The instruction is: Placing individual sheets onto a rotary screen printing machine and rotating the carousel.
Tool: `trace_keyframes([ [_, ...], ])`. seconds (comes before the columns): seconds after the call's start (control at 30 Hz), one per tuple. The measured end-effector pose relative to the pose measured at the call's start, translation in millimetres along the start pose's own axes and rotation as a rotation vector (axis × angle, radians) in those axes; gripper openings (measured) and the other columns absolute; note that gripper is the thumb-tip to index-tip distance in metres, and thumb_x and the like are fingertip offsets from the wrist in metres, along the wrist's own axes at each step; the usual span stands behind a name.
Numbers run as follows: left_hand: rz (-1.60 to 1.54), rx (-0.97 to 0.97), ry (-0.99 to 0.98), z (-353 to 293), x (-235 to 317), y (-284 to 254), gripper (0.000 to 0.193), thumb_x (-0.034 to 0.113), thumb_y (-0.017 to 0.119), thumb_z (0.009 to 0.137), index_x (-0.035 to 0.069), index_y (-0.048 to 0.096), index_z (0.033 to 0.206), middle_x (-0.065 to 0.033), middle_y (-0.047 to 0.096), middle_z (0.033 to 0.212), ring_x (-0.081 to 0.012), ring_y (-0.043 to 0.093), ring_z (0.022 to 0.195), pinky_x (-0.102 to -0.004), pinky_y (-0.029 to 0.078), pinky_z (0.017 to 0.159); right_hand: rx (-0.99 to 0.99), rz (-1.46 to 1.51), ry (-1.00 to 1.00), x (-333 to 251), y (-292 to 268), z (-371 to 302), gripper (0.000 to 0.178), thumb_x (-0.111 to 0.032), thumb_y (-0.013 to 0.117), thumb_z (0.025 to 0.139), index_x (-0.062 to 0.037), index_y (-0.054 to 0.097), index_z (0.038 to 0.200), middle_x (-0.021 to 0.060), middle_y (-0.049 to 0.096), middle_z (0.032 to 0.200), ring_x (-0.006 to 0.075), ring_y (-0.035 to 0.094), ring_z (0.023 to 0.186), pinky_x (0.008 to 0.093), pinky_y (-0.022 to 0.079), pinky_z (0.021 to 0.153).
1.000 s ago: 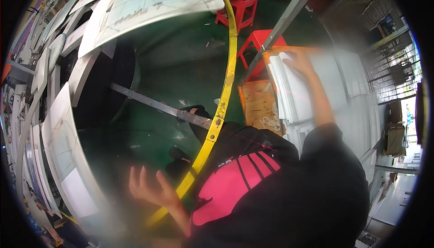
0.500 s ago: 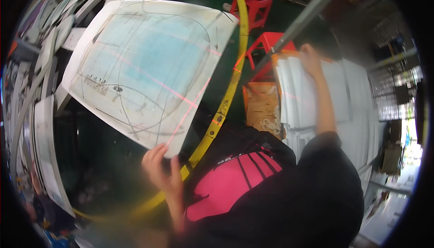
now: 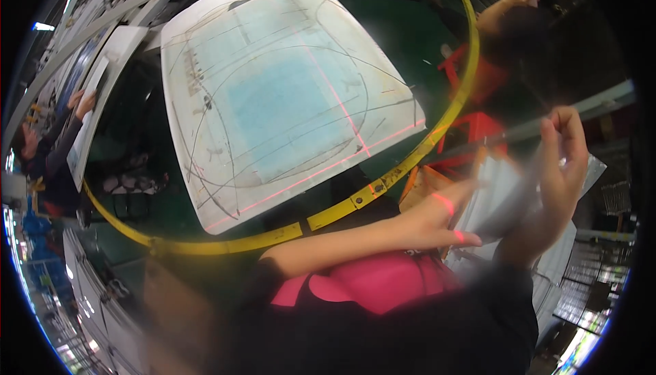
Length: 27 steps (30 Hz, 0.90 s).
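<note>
From where I watch, the left hand [image 3: 447, 219] reaches across the body, its forearm lying above the pink and black shirt [image 3: 383, 279]. It is spread: the index finger points forward and the thumb stands well apart from it. The fingers are at the near edge of the stack of white sheets [image 3: 493, 173]; I see nothing gripped between thumb and fingers, and blur keeps me from telling whether the fingertips touch the paper. Short pink light marks fall on its index finger and thumb.

The right hand [image 3: 566, 153] is raised at the far side of that stack, palm turned inward, fingers curled and thumb tip close to them. A smeared pale-grey patch hangs between the two hands and a white corner shows just beyond the right wrist, but I cannot tell whether the fingers pinch a sheet there.

The sheets lie to the right, beside an orange-edged wooden box [image 3: 422, 187], with a red stool [image 3: 482, 129] behind it. Ahead and to the left, a pale panel [image 3: 287, 95] with a bluish middle sits well apart from both hands, crossed by pink light lines and dark scribed curves. A yellow curved rail [image 3: 396, 175] runs between panel and body. At far left, a co-worker's hands [image 3: 83, 105] are at another pale panel [image 3: 116, 78].
</note>
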<state>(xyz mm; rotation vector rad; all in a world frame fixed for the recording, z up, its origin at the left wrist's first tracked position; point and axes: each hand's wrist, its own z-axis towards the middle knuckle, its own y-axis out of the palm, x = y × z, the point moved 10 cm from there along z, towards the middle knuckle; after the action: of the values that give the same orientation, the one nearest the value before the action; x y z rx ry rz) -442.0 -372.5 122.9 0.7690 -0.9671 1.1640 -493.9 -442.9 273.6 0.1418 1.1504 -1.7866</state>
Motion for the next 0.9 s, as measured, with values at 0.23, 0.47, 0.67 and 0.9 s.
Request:
trace_keyframes([
  [0.23,-0.182,0.632,-0.095,-38,-2,-94,0.024,0.009,0.06,0.08,-0.002,0.053,0.099,-0.0058,0.059,0.088,-0.0096,0.055,0.075,-0.0243,0.046,0.066,0.146,0.057,-0.592,-101,54,28,0.056,-0.033,0.067,0.07,-0.0025,0.047,0.112,0.0094,0.051,0.107,0.0205,0.043,0.101,0.0303,0.03,0.088],
  [0.47,-0.34,1.224,-0.072,-157,6,-233,0.033,0.003,0.06,0.078,-0.004,0.046,0.106,-0.0124,0.058,0.096,-0.0159,0.057,0.085,-0.0274,0.048,0.074,0.152,-0.123,-0.045,37,104,49,0.07,-0.036,0.065,0.074,-0.0019,0.032,0.125,0.0144,0.037,0.124,0.0238,0.034,0.116,0.0346,0.023,0.098],
  [0.67,0.121,1.312,-0.173,-198,6,-325,0.05,0.009,0.07,0.067,-0.003,0.046,0.109,-0.0147,0.057,0.093,-0.0183,0.057,0.085,-0.0278,0.047,0.071,-0.131,0.35,0.229,88,229,30,0.037,-0.012,0.066,0.075,0.0029,0.044,0.101,0.013,0.054,0.098,0.0154,0.052,0.085,0.0253,0.041,0.078],
  [0.9,1.053,1.148,-0.544,-236,-16,-381,0.07,0.021,0.075,0.059,0.005,0.043,0.12,-0.0127,0.05,0.095,-0.027,0.052,0.083,-0.0335,0.043,0.076,-0.195,0.149,0.195,85,334,14,0.051,-0.022,0.07,0.069,0.0065,0.044,0.102,0.018,0.053,0.097,0.0254,0.052,0.091,0.0333,0.039,0.083],
])
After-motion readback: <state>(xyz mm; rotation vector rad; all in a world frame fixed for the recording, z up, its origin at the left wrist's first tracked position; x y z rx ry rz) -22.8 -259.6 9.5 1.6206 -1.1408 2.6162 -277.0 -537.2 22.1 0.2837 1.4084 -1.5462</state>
